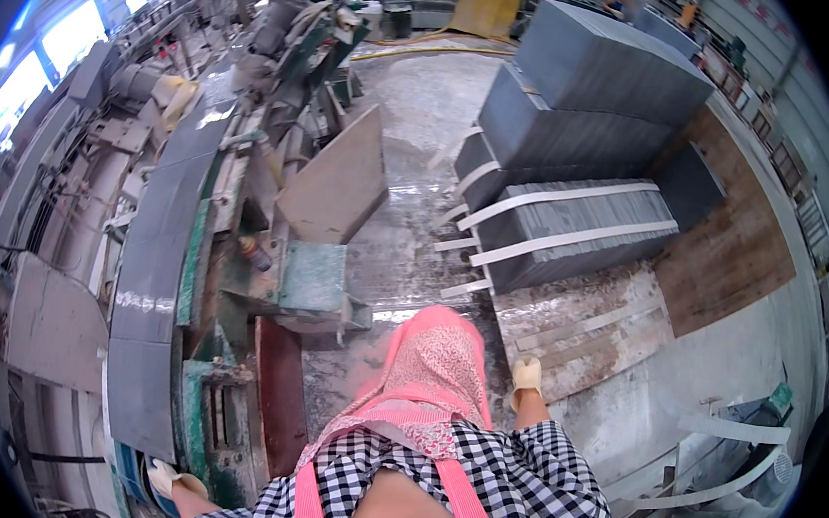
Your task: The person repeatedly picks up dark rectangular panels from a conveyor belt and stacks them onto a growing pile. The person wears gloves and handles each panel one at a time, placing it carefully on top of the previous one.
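Observation:
My left hand (166, 479), in a cream glove, is at the near end of a line of dark grey stone slabs (142, 379). Its fingers look apart and hold nothing I can see; whether they touch the last slab's edge is unclear. The slabs lie end to end on a long machine bed with a green frame (193, 417). Out to my right side hangs my right hand (527, 374), in a like glove, with its fingers curled in and nothing visible in them. It is beside the wet, stained board (583, 345) bearing stacked stone.
Grey slab stacks (590, 127) stand ahead right, the lower one (572, 234) crossed by white straps. A brown board (727, 245) lies beside them. A beige panel (338, 180) and a green box (314, 275) jut from the machine. White strapping (738, 484) curls at lower right.

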The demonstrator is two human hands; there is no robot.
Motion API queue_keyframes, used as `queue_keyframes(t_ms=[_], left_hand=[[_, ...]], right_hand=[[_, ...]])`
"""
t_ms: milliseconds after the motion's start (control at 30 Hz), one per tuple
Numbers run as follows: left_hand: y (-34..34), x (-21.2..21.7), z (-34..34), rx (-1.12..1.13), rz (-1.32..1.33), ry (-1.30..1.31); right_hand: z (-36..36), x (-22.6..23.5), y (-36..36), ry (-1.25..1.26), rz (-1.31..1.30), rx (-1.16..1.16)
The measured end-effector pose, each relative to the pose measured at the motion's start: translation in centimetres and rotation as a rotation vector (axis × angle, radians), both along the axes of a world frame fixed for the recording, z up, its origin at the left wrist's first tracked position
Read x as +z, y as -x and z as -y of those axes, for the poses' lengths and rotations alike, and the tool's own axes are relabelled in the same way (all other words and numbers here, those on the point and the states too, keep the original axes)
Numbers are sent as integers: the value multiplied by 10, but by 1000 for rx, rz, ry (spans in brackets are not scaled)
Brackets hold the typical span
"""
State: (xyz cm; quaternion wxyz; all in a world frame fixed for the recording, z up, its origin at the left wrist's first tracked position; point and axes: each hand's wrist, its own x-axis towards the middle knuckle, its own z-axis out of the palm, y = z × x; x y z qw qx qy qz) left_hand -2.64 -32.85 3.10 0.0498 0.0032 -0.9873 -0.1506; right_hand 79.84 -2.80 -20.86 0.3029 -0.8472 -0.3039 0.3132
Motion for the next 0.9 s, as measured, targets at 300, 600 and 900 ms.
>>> queue_keyframes(t_ms=[300, 600, 900], left_hand=[[40, -85, 79, 71, 66, -54], [34, -58, 37, 30, -237, 421], [68, -33, -12, -90, 18, -52]], right_hand=[[-66, 124, 203, -193, -129, 382], [-51, 133, 281, -68, -12, 540], [-34, 138, 292, -184, -29, 563]])
